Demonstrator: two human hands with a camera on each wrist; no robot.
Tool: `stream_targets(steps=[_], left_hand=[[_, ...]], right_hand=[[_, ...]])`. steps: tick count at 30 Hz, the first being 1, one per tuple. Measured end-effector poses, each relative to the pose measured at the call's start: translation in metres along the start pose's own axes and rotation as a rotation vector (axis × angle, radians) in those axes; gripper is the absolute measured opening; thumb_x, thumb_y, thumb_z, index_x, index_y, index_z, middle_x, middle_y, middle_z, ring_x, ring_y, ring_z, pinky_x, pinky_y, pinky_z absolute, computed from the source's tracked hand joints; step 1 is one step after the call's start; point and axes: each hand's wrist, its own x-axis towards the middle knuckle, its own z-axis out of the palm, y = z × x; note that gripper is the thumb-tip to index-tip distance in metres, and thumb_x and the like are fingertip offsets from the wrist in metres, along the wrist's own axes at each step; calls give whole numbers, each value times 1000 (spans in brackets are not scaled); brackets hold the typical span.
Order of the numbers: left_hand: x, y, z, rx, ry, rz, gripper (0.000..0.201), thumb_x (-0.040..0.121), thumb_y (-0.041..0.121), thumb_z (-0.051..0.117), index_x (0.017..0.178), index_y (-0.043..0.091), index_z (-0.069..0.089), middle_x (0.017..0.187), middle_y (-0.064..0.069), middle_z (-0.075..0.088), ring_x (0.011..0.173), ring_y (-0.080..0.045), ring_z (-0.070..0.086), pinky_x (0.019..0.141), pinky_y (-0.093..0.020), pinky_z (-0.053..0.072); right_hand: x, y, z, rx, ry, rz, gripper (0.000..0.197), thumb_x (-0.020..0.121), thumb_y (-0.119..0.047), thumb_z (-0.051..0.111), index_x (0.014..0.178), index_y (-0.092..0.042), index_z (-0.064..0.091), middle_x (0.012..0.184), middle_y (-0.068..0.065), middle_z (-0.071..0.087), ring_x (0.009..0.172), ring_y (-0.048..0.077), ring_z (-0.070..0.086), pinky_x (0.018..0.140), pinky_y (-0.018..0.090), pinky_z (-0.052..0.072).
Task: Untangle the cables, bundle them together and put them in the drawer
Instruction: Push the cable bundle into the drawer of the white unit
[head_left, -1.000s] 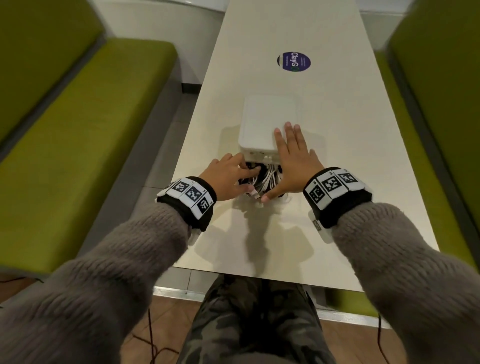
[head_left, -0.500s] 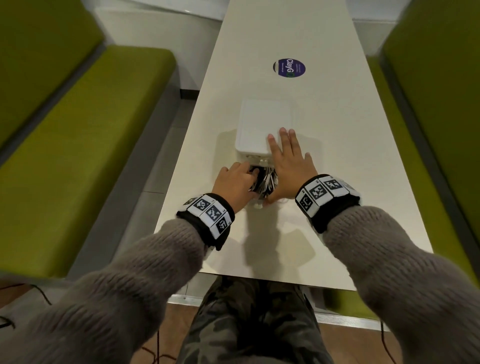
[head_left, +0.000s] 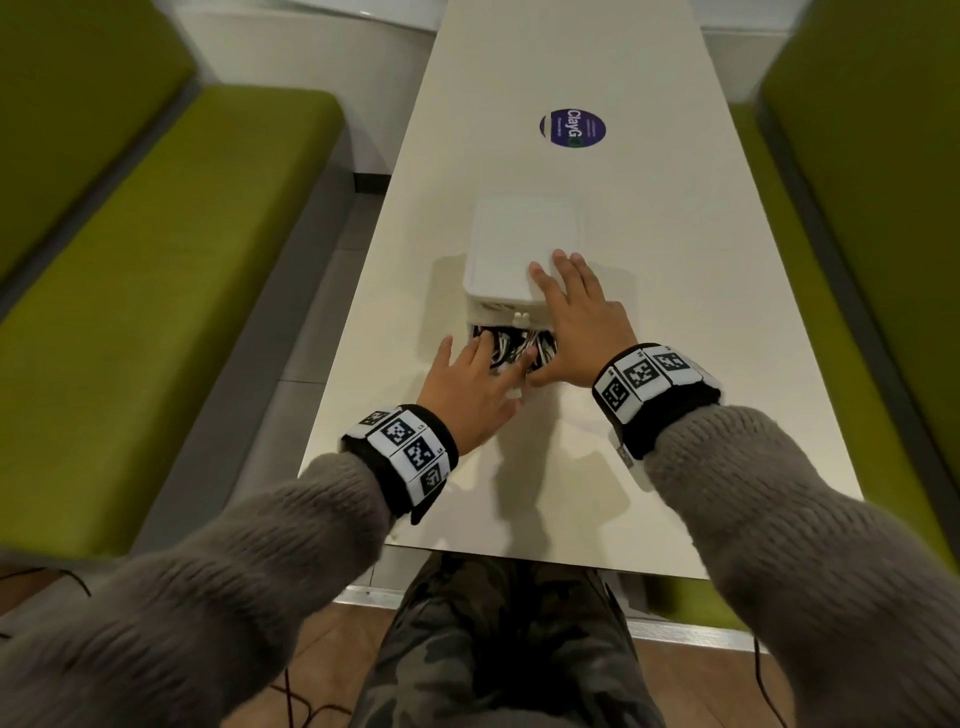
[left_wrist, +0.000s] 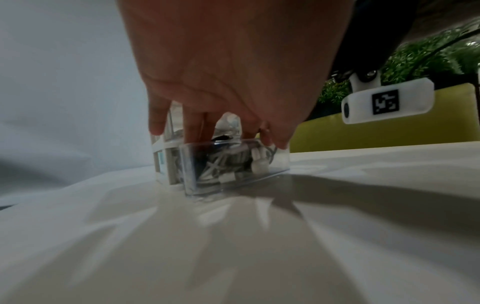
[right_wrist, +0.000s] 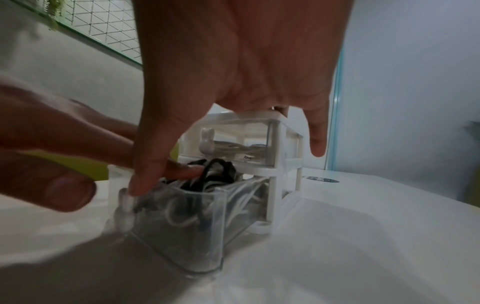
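A small white drawer unit (head_left: 522, 244) stands mid-table. Its clear lower drawer (head_left: 511, 348) is pulled out toward me and holds a bundle of black and white cables (head_left: 514, 343). My left hand (head_left: 483, 358) lies over the drawer with fingers stretched out, pressing down on the cables. My right hand (head_left: 566, 317) rests flat on the unit's top, with its thumb down at the drawer's front edge. In the left wrist view the left hand's fingers (left_wrist: 192, 127) dip into the clear drawer (left_wrist: 233, 166). The right wrist view shows the cables (right_wrist: 215, 174) heaped above the rim of the drawer (right_wrist: 187, 222).
The long white table (head_left: 675, 364) has a round purple sticker (head_left: 572, 128) farther back. Green benches (head_left: 156, 312) run along both sides. The upper drawer (right_wrist: 239, 144) is closed and has a rabbit-shaped knob (right_wrist: 206, 142).
My left hand has uncurled and now lies flat across the cables in the drawer. The right hand has stayed on top of the unit.
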Motion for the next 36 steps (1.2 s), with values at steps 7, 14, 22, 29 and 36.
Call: stream_targets(steps=[7, 14, 22, 29, 36], left_hand=[[8, 13, 2, -187, 374, -92, 37, 76, 41, 56, 105, 20, 64, 115, -12, 55, 95, -28, 50, 73, -41, 51], [22, -39, -22, -393, 140, -226, 132, 57, 56, 79, 149, 15, -7, 157, -6, -11, 146, -21, -2, 114, -50, 14], [46, -52, -14, -453, 193, -136, 103, 69, 31, 81, 147, 10, 18, 157, -3, 11, 134, -24, 35, 99, -45, 44], [49, -38, -16, -460, 259, -261, 92, 70, 57, 70, 140, 13, 30, 147, -2, 26, 127, -22, 40, 92, -45, 44], [60, -15, -12, -402, 306, -436, 91, 63, 53, 76, 134, 13, 35, 146, -2, 29, 120, -23, 44, 85, -42, 46]], right_hand=[[1, 3, -2, 4, 22, -6, 121, 67, -52, 79, 153, -27, -2, 161, 1, -10, 148, 20, -8, 105, 52, 35], [2, 6, 0, 27, 66, -6, 111, 69, -50, 78, 152, -30, 6, 161, 0, -2, 148, 20, -2, 103, 51, 35], [3, 5, 9, 99, 182, 0, 94, 77, -44, 73, 151, -31, 17, 160, 0, 11, 146, 22, 7, 102, 50, 36], [4, 38, 7, 150, 107, -157, 83, 87, -28, 66, 150, -40, 13, 162, -7, 3, 147, 17, 2, 104, 56, 38], [12, 48, 12, 203, 104, -198, 83, 89, -8, 61, 150, -41, 15, 161, -8, 5, 147, 17, 2, 109, 52, 33]])
